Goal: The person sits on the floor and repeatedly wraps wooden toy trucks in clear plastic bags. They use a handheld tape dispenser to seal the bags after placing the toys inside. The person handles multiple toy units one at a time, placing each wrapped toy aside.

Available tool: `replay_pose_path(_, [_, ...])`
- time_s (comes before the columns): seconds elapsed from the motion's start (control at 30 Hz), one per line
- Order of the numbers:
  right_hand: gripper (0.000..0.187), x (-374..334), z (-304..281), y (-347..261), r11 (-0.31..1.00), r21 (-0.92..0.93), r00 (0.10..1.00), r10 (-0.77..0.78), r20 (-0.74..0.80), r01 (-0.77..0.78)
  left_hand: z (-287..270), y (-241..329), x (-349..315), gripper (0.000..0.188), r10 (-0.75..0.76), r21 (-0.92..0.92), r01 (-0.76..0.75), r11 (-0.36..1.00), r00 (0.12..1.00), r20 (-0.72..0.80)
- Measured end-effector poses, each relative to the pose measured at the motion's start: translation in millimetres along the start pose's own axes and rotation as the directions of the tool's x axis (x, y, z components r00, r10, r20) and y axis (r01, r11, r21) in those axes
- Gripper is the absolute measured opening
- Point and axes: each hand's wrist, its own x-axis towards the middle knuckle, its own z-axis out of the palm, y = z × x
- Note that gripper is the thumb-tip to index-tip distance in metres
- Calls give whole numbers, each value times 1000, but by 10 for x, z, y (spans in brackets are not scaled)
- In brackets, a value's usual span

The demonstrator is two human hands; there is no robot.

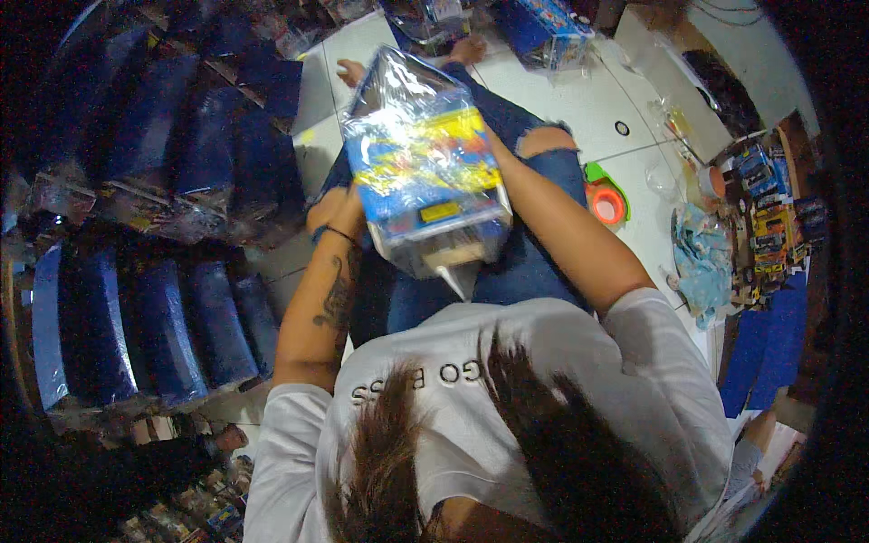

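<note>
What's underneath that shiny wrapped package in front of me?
Around the wrapped package, your blue jeans and pale floor tiles show. The package covers whatever is directly beneath it, so I can't tell what's there.

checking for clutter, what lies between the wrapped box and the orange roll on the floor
The person's right forearm and, beyond it, the right jeans leg lie between the wrapped box and the orange roll, as the head view shows.

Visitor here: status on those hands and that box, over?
Left hand and right hand flanking wrapped box, fingers mostly hidden. Box above lap. Tape dispenser off right, out of the way.
</note>
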Motion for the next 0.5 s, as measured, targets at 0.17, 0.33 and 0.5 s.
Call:
replay_pose_path(0.17, [64, -40, -334, -194, 998, 37, 979, -64, 191, 58, 225, -65, -562, 81, 318, 283, -350, 893, 936, 154])
replay_pose_path(0.33, [78, 6, 218, -1051, 846, -533, 804, 308, 508, 13, 143, -142, -918, 93, 785, 471, -862, -188, 156, 599])
replay_pose_path(0.5, [75, 477, 647, -626, 188, -887, 826, 324, 461, 422, 259, -863, -1030, 88, 107, 192, -657, -729, 167, 980])
